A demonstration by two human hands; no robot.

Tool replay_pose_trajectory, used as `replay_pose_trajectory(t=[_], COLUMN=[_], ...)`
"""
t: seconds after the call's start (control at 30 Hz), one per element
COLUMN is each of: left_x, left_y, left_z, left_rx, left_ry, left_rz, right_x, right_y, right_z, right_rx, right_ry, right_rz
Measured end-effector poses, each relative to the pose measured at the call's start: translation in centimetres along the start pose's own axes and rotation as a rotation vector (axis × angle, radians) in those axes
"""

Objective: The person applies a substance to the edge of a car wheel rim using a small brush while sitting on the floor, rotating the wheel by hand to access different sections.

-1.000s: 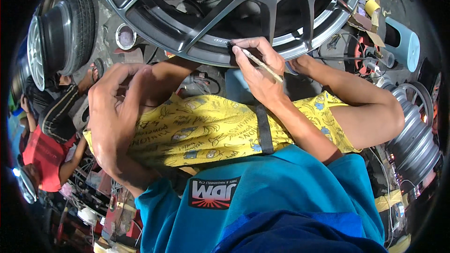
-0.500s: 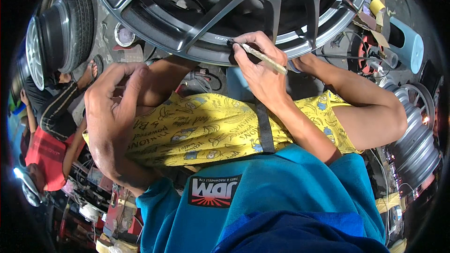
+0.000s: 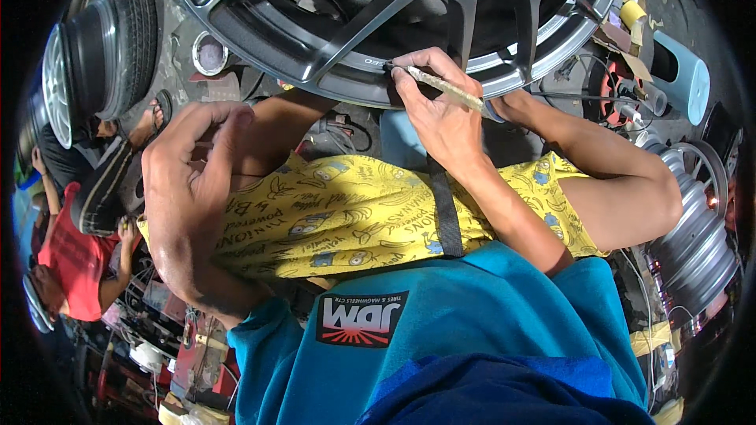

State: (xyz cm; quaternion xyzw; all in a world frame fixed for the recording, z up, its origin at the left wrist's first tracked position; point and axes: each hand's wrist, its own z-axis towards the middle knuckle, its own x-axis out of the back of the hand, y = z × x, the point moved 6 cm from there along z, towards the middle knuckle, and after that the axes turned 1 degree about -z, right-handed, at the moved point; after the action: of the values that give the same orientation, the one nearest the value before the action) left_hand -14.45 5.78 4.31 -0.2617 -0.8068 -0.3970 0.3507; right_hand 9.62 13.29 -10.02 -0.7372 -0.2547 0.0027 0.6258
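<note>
A dark grey spoked wheel rim stands upright in front of my knees. My right hand pinches a slim, pale-handled small paintbrush between thumb and fingers. Its dark tip touches the rim's lip, just right of some small light raised letters. Off to the left, my left hand hangs beside my left knee, apart from the rim. Its fingers are curled in toward the thumb, and I cannot see whether anything is between them.
Another wheel with a tyre stands far left, near a co-worker in a red shirt. A round tub sits left of the rim. At right are a light blue plastic stool and stacked silver rims.
The rim has shifted slightly to the right, and fewer light letters show beside the brush tip. My left hand stays put. The co-worker's near arm and head have moved.
</note>
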Motion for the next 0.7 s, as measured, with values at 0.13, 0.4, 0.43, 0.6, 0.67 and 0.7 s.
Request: replay_pose_trajectory(t=[0.13, 0.4, 0.43, 0.6, 0.67, 0.7], left_x=[-0.12, -0.07, -0.04, -0.15, -0.18, -0.13], left_y=[0.05, -0.22, -0.30, -0.05, -0.11, -0.18], left_z=[0.00, -0.21, -0.25, -0.13, -0.18, -0.23], left_rx=[0.026, 0.022, 0.029, 0.044, 0.061, 0.057], left_ry=[-0.005, 0.006, 0.002, -0.013, -0.018, -0.017], left_rz=[-0.043, -0.066, -0.080, -0.076, -0.095, -0.102], right_x=[0.12, 0.02, 0.02, 0.00, -0.10, -0.15], right_y=[0.25, 0.08, 0.08, 0.34, 0.54, 0.56], right_z=[0.00, -0.03, -0.03, -0.15, -0.21, -0.22], right_rx=[0.006, -0.011, -0.013, -0.008, -0.009, -0.010], right_ry=[0.007, 0.004, 0.005, 0.038, 0.035, 0.032], right_rz=[-0.015, -0.010, -0.018, -0.011, -0.006, -0.002])
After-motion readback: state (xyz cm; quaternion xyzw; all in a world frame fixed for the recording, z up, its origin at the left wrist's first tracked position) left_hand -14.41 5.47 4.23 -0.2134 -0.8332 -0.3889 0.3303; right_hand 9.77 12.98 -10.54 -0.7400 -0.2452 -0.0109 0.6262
